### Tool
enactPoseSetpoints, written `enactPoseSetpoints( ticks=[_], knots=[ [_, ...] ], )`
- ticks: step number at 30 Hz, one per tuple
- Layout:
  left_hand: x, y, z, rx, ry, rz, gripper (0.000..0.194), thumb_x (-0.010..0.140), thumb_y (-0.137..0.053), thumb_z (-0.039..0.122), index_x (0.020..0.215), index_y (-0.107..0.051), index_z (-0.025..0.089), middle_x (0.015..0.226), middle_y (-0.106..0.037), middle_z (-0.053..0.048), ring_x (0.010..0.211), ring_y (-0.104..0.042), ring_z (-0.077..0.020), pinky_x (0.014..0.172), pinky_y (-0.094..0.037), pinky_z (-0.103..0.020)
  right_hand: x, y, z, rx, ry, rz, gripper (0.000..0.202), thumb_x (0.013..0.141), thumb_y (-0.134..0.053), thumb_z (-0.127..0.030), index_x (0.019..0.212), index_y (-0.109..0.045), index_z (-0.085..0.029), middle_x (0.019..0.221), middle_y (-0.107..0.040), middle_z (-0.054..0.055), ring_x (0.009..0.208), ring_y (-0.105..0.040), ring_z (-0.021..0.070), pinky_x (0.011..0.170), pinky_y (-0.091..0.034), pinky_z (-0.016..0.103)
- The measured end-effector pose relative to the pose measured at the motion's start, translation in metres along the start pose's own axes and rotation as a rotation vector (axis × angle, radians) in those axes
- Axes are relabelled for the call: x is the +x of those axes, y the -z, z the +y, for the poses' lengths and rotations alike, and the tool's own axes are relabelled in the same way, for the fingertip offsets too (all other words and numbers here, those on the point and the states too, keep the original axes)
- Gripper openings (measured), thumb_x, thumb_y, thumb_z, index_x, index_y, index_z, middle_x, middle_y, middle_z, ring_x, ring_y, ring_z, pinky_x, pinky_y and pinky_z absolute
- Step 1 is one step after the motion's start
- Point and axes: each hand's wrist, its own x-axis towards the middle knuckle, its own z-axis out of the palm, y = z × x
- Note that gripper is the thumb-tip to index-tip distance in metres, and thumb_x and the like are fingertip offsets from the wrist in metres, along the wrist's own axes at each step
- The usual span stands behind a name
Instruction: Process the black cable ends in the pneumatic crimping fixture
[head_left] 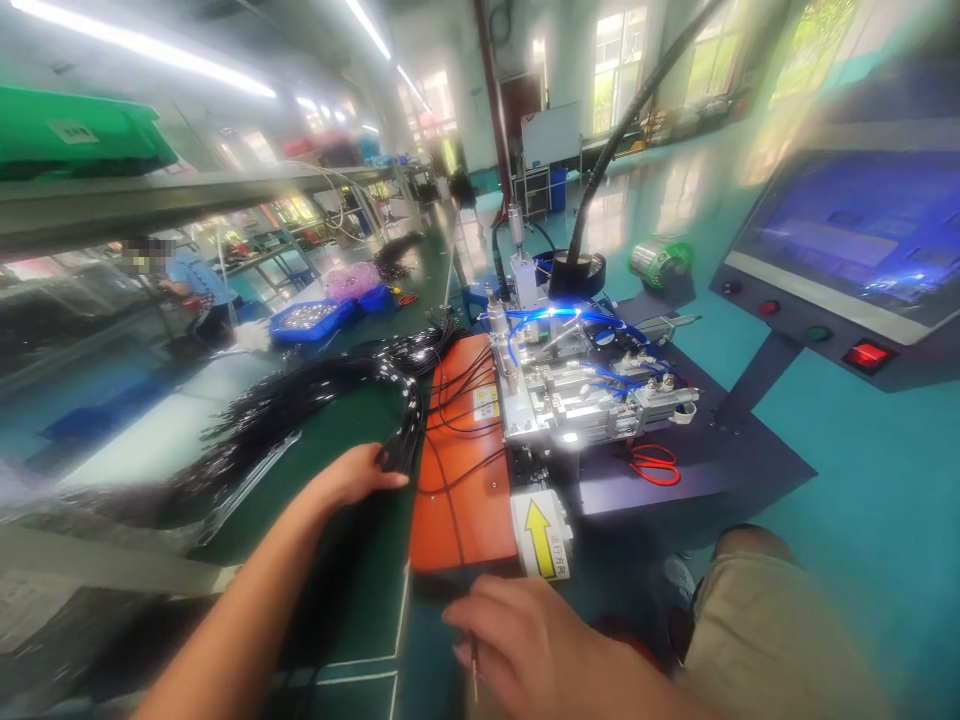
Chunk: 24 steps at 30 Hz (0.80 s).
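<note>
At the near centre of the head view, one right hand (532,625) is pinching one thin wire-like piece (474,660) between thumb and fingers, its brownish tip pointing to the near edge. To the left and farther off, one left hand (364,475) is touching the near end of one large bundle of black cables (307,395); its fingers are partly hidden, so whether they are closing round it I cannot tell. The bundle is lying in a curve on the dark green bench top (352,570), its cables too many to count. At least four black cables are crossing one orange plate (469,500) just right of the left hand.

On the plate's right, one machine with blue air tubes (559,315) is standing, and nearer, one yellow arrow (540,535) is pointing away on a white housing. One pair of red handles (656,465) is lying right of the machine; one wire spool (660,262) is sitting beyond.

At far right, one control panel (862,240) is showing one screen, three buttons and one red switch. At far left, one green bin (82,135), two blue trays (311,320) and one person in light blue (196,280) are appearing.
</note>
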Motion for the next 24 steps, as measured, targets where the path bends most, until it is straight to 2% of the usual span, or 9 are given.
enactPoseSetpoints(
  ticks=[5,8,10,12,16,18,20,22,24],
  knots=[
    [-0.002,0.019,-0.003,-0.048,-0.017,-0.027,0.049,0.07,-0.059,0.065,0.081,-0.058,0.017,0.067,-0.057,0.0,0.057,-0.056,-0.0174,0.052,-0.043,-0.027,0.0,0.003,-0.002,0.023,-0.015,-0.01,0.026,0.09,-0.059,-0.02,0.114,-0.064,-0.025,0.096,-0.068,0.001,0.086,-0.065,0.0171,0.079,-0.051,0.025],
    [-0.003,0.025,-0.004,0.01,-0.004,0.06,0.041,0.067,-0.067,0.052,0.089,-0.059,0.017,0.076,-0.061,-0.003,0.07,-0.061,-0.0214,0.061,-0.046,-0.029,-0.001,0.004,-0.002,0.052,-0.015,0.041,0.028,0.09,-0.059,-0.019,0.117,-0.063,-0.025,0.101,-0.068,0.002,0.091,-0.065,0.0179,0.082,-0.051,0.025],
    [-0.007,0.019,-0.002,0.067,-0.005,0.156,0.039,0.065,-0.07,0.041,0.094,-0.058,0.017,0.089,-0.063,-0.007,0.086,-0.062,-0.0252,0.071,-0.046,-0.031,-0.001,0.004,-0.002,0.067,0.007,0.051,0.03,0.09,-0.057,-0.018,0.119,-0.062,-0.024,0.101,-0.068,0.003,0.091,-0.064,0.0183,0.082,-0.051,0.025],
    [-0.016,0.007,0.004,0.104,-0.041,0.216,0.031,0.073,-0.065,0.037,0.097,-0.056,0.019,0.096,-0.063,-0.008,0.093,-0.061,-0.0251,0.077,-0.045,-0.031,-0.001,0.004,0.0,0.075,0.031,0.032,0.03,0.091,-0.055,-0.018,0.12,-0.062,-0.022,0.099,-0.067,0.004,0.089,-0.064,0.0185,0.08,-0.051,0.026],
    [-0.046,-0.022,0.026,0.164,-0.174,0.227,0.012,0.083,-0.056,0.031,0.091,-0.057,0.021,0.089,-0.063,-0.004,0.082,-0.061,-0.0211,0.072,-0.046,-0.031,0.001,0.002,0.003,0.074,0.051,0.025,0.027,0.092,-0.052,-0.018,0.118,-0.061,-0.021,0.095,-0.066,0.005,0.082,-0.063,0.0183,0.075,-0.051,0.028],
    [-0.063,-0.033,0.042,0.114,-0.303,0.271,0.012,0.086,-0.052,0.025,0.094,-0.058,0.02,0.096,-0.063,-0.007,0.088,-0.061,-0.0224,0.079,-0.049,-0.034,0.001,0.004,0.003,0.093,0.06,0.072,0.028,0.093,-0.051,-0.018,0.119,-0.061,-0.02,0.097,-0.067,0.006,0.084,-0.063,0.0185,0.076,-0.051,0.029],
    [-0.079,-0.041,0.06,-0.01,-0.537,0.3,0.025,0.087,-0.047,0.018,0.109,-0.058,0.021,0.114,-0.061,-0.009,0.109,-0.058,-0.0229,0.096,-0.048,-0.037,0.0,0.008,0.004,0.139,0.076,0.137,0.03,0.094,-0.05,-0.016,0.122,-0.06,-0.019,0.098,-0.067,0.007,0.086,-0.063,0.0183,0.078,-0.051,0.029],
    [-0.091,-0.048,0.08,-0.102,-0.788,0.208,0.044,0.086,-0.042,0.009,0.126,-0.052,0.023,0.133,-0.054,-0.009,0.128,-0.048,-0.022,0.112,-0.038,-0.04,-0.003,0.014,0.006,0.2,0.079,0.216,0.029,0.095,-0.049,-0.016,0.122,-0.06,-0.018,0.098,-0.067,0.008,0.086,-0.063,0.0177,0.077,-0.051,0.029],
    [-0.096,-0.056,0.1,-0.152,-0.967,0.119,0.043,0.087,-0.044,0.01,0.128,-0.05,0.023,0.127,-0.059,-0.008,0.124,-0.05,-0.0212,0.119,-0.028,-0.044,-0.007,0.021,0.012,0.27,0.026,0.308,0.026,0.095,-0.051,-0.017,0.118,-0.062,-0.019,0.094,-0.066,0.006,0.082,-0.063,0.0164,0.075,-0.051,0.028]
  ],
)
